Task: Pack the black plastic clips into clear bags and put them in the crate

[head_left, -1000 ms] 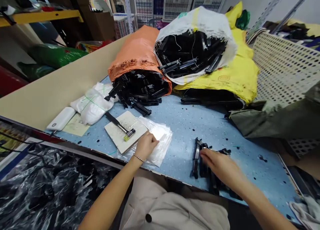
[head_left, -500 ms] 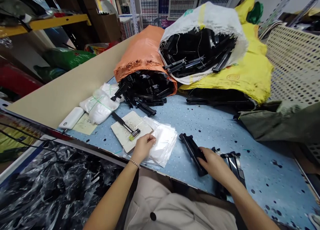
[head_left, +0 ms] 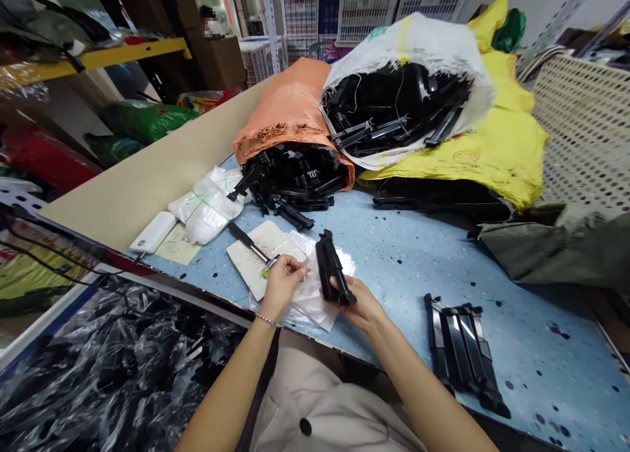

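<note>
My right hand (head_left: 358, 302) grips a long black plastic part (head_left: 331, 267) and holds it upright over a stack of clear plastic bags (head_left: 315, 293) on the blue table (head_left: 394, 255). My left hand (head_left: 283, 279) pinches the top bag of that stack with closed fingers. Several more black parts (head_left: 462, 350) lie in a row at the right, near the table's front edge.
A small hammer (head_left: 250, 243) lies on a white tile (head_left: 260, 242). Behind are an orange sack (head_left: 285, 111), a white sack (head_left: 408, 52) and a yellow sack (head_left: 492, 143), with black parts. A white bundle (head_left: 207, 203) and power bank (head_left: 152, 232) lie left. Crumpled black plastic (head_left: 118, 380) fills the bin below.
My right hand lifted one black part from the pile at the right and carried it left over the bags. My left hand stayed on the bags, now pinching.
</note>
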Motion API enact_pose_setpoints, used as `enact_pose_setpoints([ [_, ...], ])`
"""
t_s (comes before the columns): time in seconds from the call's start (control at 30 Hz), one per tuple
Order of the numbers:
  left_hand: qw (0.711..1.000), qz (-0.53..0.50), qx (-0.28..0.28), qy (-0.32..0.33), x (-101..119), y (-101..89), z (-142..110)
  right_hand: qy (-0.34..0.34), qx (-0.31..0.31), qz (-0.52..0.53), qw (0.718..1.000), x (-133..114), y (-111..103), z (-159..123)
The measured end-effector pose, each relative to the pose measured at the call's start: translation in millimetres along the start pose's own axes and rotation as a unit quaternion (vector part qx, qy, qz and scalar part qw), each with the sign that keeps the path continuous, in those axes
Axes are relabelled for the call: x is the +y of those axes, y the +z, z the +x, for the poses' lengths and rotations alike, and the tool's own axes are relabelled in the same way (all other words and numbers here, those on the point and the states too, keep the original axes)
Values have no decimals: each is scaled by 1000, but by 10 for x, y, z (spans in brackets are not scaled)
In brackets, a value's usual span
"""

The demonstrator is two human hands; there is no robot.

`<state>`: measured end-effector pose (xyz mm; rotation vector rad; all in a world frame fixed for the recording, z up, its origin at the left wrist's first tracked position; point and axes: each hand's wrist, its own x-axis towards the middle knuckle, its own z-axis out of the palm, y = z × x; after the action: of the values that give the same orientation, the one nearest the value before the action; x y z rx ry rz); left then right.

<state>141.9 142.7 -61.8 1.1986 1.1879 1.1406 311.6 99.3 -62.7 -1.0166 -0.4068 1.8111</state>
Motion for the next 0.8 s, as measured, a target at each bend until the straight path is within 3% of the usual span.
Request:
enact_pose_setpoints([
  [0.13, 993, 100, 8, 61, 34, -194, -19, -25, 35, -22, 999, -39, -148, -80],
  [0.23, 961, 244, -31, 125, 2, -204, -25, -48, 26, -24, 998, -59, -167, -258],
  [0.37, 930, 320, -81, 163, -52, -181, 50, 74, -53, -13, 996, 50, -144, -429],
  [0.47, 928, 319, -77, 176, 0, -209, 48, 155, -43, 0, 987, 181, -188, -435],
  [0.57, 909, 330, -116, 227, 128, -158, -170, 174, -36, 37, 983, 284, -242, -388],
  [0.67, 876, 318, -214, 293, 246, 27, -547, 95, 15, 18, 995, 371, -244, -339],
  [0.73, 859, 304, -270, 312, 290, 158, -773, -26, 86, -43, 995, 413, -219, -326],
  [0.8, 854, 301, -299, 302, 323, 237, -920, -145, 146, -133, 970, 423, -181, -354],
])
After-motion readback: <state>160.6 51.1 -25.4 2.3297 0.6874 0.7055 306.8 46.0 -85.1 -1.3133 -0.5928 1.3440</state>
